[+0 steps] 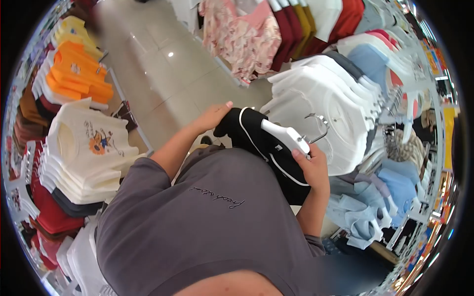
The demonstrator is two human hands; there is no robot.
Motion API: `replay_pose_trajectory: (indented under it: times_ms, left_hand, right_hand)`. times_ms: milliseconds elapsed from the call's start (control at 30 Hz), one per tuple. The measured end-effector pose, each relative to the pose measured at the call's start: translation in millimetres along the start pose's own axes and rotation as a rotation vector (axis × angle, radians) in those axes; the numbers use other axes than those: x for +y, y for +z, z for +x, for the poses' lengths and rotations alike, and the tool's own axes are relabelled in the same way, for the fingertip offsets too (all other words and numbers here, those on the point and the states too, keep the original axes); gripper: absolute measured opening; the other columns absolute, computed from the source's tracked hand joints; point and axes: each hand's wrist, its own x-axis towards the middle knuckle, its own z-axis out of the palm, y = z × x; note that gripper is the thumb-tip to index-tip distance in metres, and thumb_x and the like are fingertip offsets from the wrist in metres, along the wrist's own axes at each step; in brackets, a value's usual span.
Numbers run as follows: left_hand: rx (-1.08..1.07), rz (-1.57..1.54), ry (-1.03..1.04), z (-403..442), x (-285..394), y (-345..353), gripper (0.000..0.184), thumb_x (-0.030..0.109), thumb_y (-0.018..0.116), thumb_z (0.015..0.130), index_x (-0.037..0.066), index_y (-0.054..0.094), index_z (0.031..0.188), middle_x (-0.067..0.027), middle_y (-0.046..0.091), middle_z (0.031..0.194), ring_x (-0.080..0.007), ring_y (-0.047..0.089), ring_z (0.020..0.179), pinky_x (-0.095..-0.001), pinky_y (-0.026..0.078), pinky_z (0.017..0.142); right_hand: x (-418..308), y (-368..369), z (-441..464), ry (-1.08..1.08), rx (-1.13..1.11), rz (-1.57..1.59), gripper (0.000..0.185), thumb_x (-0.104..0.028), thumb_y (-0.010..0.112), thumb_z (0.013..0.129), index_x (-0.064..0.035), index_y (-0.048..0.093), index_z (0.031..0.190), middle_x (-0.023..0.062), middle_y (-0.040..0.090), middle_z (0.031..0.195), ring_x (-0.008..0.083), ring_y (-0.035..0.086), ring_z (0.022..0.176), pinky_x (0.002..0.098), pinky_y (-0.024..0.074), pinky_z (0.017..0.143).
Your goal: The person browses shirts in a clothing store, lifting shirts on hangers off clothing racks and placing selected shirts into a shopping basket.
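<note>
A black garment with white piping (254, 135) hangs on a white hanger (284, 132) in front of my chest. My right hand (313, 163) is closed round the hanger near its metal hook, with the thumb on top. On the other side, my left hand (216, 116) grips the garment's far edge; part of its fingers is hidden behind the black cloth. Just beyond the hanger, a row of white tops (321, 98) hangs on a rack.
At the left, a rack carries cream printed T-shirts (94, 138) and orange shirts (79, 71). Ahead hangs a pink floral garment (242, 34) beside maroon and mustard ones. Light blue clothes (358, 212) hang at the lower right. A tiled aisle floor (168, 79) runs between the racks.
</note>
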Motion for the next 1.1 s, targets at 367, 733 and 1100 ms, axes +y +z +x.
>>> replay_pose_trajectory:
  times_ms: [367,733,1100]
  left_hand:
    - [0.371,-0.367,0.111,-25,-12,-77,0.055,0.048,0.039,0.103,-0.001,0.064,0.095,-0.0061,0.064,0.087,-0.0153,0.056,0.081,-0.0329,0.046,0.076]
    - [0.482,-0.113,0.175,-51,-37,-137,0.054,0.046,0.043,0.101,-0.002,0.061,0.086,-0.0078,0.06,0.074,-0.016,0.054,0.073,-0.0343,0.046,0.07]
    - [0.543,-0.018,0.085,-66,-35,-156,0.053,0.043,0.046,0.098,-0.005,0.058,0.079,-0.0129,0.055,0.067,-0.0206,0.051,0.066,-0.0389,0.043,0.064]
  right_hand:
    - [-44,58,56,-0.173,-0.152,0.157,0.034,-0.031,0.067,0.091,-0.0004,0.065,0.106,0.0011,0.063,0.084,0.0092,0.053,0.077,0.0246,0.0405,0.069]
    - [-54,127,70,-0.045,-0.306,0.15,0.042,-0.027,0.072,0.087,0.0012,0.061,0.116,0.0004,0.061,0.086,0.0108,0.055,0.078,0.0276,0.0449,0.07]
    - [-60,149,79,0.012,-0.462,0.239,0.05,-0.03,0.071,0.087,-0.0008,0.059,0.126,0.0024,0.061,0.085,0.0093,0.055,0.072,0.025,0.0463,0.064]
